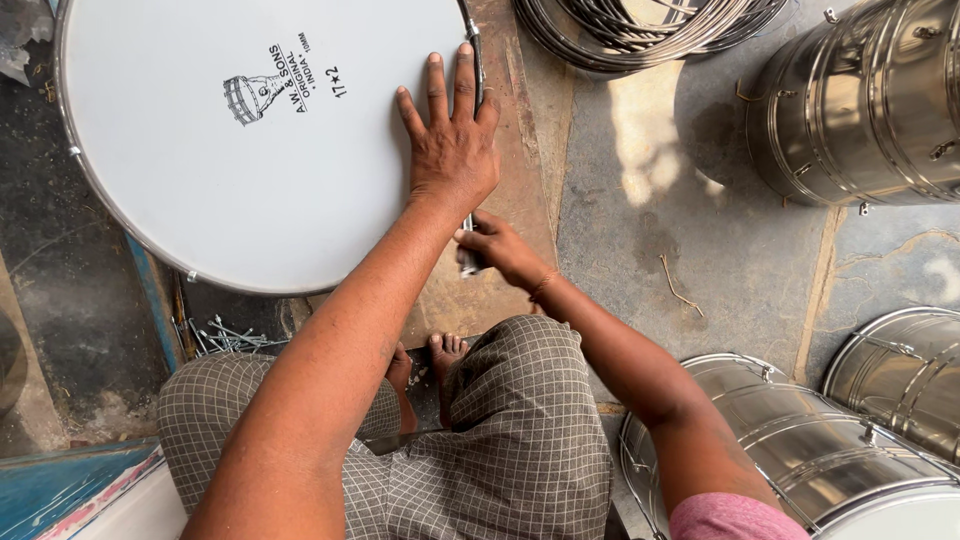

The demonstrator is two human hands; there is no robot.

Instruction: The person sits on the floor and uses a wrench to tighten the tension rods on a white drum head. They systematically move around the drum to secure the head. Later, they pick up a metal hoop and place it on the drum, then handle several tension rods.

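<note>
Left hand [452,140] flat, fingers spread wide, pressing on the right edge of the white drumhead [240,150] lying on the floor [690,250]. Right hand [495,245] just below it, closed around a small metal tool [468,262] at the rim. Steel drum shells [860,100] nearby.

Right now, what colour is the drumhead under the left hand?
White, with a small dark printed mark: drumhead, left hand flat on it. Head view shows it.

One white drumhead [250,150], four steel drum shells [860,100], two hands [455,150].
</note>
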